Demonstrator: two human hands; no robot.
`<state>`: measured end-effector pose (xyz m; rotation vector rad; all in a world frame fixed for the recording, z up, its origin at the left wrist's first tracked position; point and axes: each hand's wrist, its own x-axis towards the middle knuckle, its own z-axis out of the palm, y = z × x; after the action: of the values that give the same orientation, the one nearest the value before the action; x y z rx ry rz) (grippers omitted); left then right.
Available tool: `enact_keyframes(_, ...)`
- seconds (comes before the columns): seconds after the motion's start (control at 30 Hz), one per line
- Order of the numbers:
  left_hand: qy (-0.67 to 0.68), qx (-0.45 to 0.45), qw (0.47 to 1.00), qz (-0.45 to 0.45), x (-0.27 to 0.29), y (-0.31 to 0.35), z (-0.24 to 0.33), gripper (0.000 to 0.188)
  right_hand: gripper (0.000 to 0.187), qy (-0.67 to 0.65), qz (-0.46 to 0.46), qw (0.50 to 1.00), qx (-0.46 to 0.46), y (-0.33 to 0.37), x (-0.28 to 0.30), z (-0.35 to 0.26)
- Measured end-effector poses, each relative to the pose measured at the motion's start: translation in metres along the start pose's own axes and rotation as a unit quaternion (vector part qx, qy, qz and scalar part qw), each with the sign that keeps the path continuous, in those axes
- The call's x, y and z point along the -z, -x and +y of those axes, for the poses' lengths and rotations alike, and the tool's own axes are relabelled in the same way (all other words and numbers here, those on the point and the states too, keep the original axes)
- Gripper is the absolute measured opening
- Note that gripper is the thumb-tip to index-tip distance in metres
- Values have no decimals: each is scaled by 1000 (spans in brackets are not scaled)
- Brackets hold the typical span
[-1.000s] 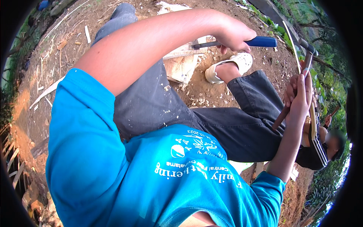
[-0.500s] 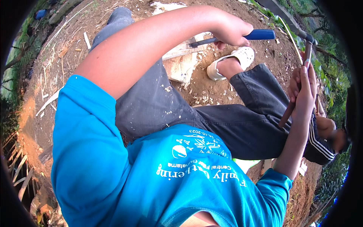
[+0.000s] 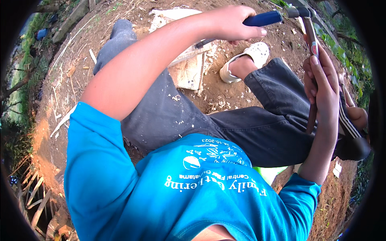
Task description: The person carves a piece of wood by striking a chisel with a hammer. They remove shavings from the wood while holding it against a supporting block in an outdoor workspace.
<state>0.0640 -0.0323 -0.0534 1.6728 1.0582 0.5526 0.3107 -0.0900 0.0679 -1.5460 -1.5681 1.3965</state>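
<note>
My left hand (image 3: 230, 23) is closed round a chisel with a blue handle (image 3: 263, 18). The blade points left and down toward a pale carved wood block (image 3: 185, 74), partly hidden by my forearm; whether the tip touches the wood I cannot tell. My right hand (image 3: 323, 80) grips the wooden handle of a hammer, held upright. The dark metal hammer head (image 3: 298, 12) is beside the butt of the chisel handle, seemingly a small gap away.
Wood chips (image 3: 213, 98) lie scattered over the brown soil. A white clog (image 3: 257, 54) on my right foot stands beside the block. At the right edge is another person's limb in black cloth with white stripes (image 3: 349, 120). Split sticks (image 3: 35, 193) lie at lower left.
The hammer head has moved up and left, closer to the chisel's butt. My left hand and the chisel have shifted slightly up and left.
</note>
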Motion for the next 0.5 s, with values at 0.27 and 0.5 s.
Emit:
enact_keyframes(0.27, 157, -160, 974, 29, -14, -5, -9, 36, 47, 17, -14, 999, 46, 10, -7, -9)
enact_keyframes(0.5, 50, -40, 998, 30, 28, 77, 20, 28, 50, 38, -11, 998, 45, 13, 2, -5)
